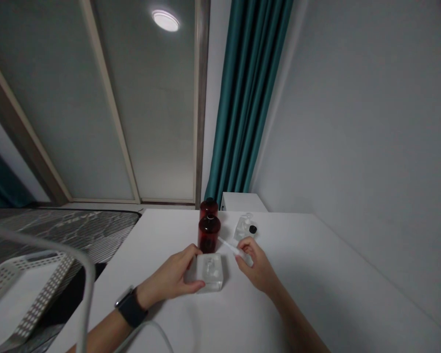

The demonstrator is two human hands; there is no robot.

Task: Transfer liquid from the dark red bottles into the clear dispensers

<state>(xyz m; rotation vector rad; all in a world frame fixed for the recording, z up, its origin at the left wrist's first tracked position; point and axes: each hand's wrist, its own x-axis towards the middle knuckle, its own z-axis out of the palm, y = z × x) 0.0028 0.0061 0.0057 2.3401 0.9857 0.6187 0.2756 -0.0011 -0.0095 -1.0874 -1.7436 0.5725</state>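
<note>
Biggest thing first: the white table [161,230] fills the middle of my view, with a white basket [64,274] low on the left, cut off by the frame. On the table, two dark red bottles [208,239] stand one behind the other. In front of them sits the clear square container [210,272], and my left hand [179,274] has it gripped, thumb at the near side, fingers at the far. A clear bottle [242,226] with a black cap [253,229] is farther back. Smallest, the slim white stick [228,245], pinched in my right hand [256,267], its tip beside the front red bottle; contact, I can't tell.

Danger here, I'd judge: a sideways swing of the stick or a nudge from the left fingers could knock that bottle over. A loose pinch could drop the stick.

Containers now: dark walls hide the red bottles' contents; in the clear ones, I can't make out any liquid.
</note>
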